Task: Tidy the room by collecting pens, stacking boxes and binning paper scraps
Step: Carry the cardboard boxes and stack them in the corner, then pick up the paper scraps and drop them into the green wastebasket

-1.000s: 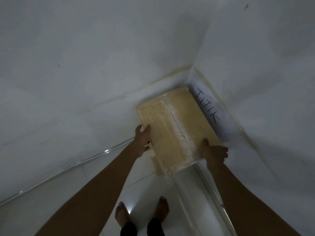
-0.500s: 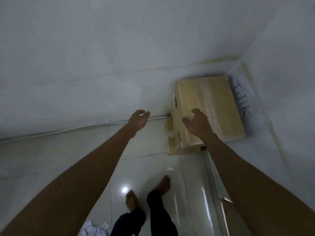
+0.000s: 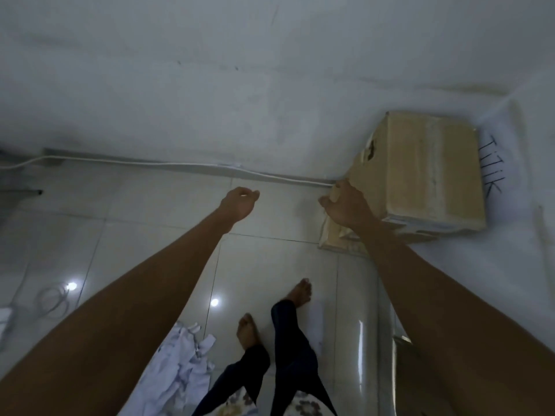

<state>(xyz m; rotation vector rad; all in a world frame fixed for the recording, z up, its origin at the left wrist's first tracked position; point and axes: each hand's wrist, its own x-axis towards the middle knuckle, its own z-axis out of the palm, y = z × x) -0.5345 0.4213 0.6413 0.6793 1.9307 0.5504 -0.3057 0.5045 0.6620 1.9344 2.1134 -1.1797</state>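
Cardboard-side right hand (image 3: 345, 208): held out with fingers loosely bent, nothing gripped; seen against the left edge of the stacked boxes, contact cannot be told.
Left hand (image 3: 238, 205): held out over the floor, fingers loosely curled, nothing held; apart from the boxes.
Upper box (image 3: 429, 172): brown cardboard, taped along the top, set on the lower box and pushed into the corner of the two walls; a torn hole is seen on its left face.
Lower box (image 3: 336, 241): cardboard, on the floor, largely hidden by the upper box and the right forearm.
Paper sheet (image 3: 495, 163): white, fixed to the right wall just beside the upper box, lettered "TiTiK".
Cable (image 3: 180, 166): white, run along the foot of the far wall towards the boxes.
Floor (image 3: 150, 223): glossy pale tiles.
Bare feet (image 3: 247, 331): planted on the tiles below the hands.
White crumpled heap (image 3: 180, 370): lying on the floor near the feet; paper or cloth cannot be told.
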